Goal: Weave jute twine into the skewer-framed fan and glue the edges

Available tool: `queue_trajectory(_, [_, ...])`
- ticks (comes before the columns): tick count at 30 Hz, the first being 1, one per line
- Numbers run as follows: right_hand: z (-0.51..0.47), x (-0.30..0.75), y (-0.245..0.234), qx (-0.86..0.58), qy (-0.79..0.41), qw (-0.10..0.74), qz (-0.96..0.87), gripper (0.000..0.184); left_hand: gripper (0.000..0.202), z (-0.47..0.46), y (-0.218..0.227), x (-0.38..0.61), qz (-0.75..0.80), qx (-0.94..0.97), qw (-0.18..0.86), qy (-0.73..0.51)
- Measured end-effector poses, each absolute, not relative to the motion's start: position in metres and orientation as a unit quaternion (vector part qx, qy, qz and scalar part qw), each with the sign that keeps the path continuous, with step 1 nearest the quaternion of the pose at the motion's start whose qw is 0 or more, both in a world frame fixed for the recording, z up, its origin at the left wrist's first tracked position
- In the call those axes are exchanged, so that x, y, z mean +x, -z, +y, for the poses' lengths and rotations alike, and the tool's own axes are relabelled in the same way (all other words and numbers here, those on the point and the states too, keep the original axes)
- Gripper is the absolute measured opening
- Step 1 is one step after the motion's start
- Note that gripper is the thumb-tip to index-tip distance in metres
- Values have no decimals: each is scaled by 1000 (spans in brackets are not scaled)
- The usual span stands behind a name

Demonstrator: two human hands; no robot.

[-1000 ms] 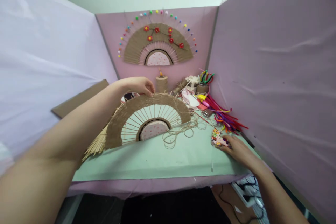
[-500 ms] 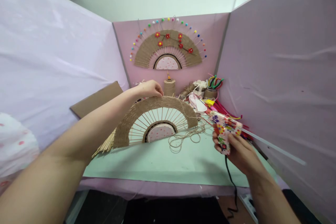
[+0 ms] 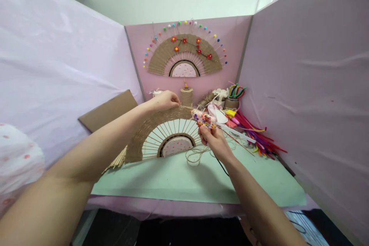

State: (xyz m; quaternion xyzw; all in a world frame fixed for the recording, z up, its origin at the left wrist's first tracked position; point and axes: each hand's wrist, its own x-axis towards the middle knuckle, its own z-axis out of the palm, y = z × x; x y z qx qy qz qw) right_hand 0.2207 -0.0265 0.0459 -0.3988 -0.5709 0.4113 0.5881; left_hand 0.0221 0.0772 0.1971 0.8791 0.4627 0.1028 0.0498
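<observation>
A half-round fan of thin sticks woven with brown twine point(image 3: 134, 140) leans on the table, a pale dotted half disc point(image 3: 177, 146) at its base. My left hand point(image 3: 165, 100) is closed in a pinch at the fan's top edge; what lies between the fingertips is too small to make out. In my right hand point(image 3: 215, 140) is a flower-patterned hot glue gun point(image 3: 204, 118), its nozzle pointing left close to the fan's upper right part. A long whitish glue stick point(image 3: 238, 132) sticks out of its back. The gun and hand cover the fan's right end.
Loose twine point(image 3: 194, 157) lies in loops before the fan. Behind stand a twine spool point(image 3: 186, 96) and a pot of scissors point(image 3: 231, 103). Coloured pipe cleaners point(image 3: 259, 138) lie at right, a brown board point(image 3: 108, 109) at left. A finished fan point(image 3: 161, 52) hangs on the back panel.
My right hand has brought the glue gun left and up from the table's right side to the fan's upper edge. My left hand stays pinched at nearly the same spot.
</observation>
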Motion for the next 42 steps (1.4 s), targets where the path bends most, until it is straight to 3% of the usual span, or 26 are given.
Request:
queue_trajectory(11, [7,188,-30,-426,-341,597,-588,48,25,80,-188,18,453,878,53,-142])
queue_trajectory(42, [18,182,-24,-452,-313,589,-592,51,23,73,-187,18,455,872,70,-168])
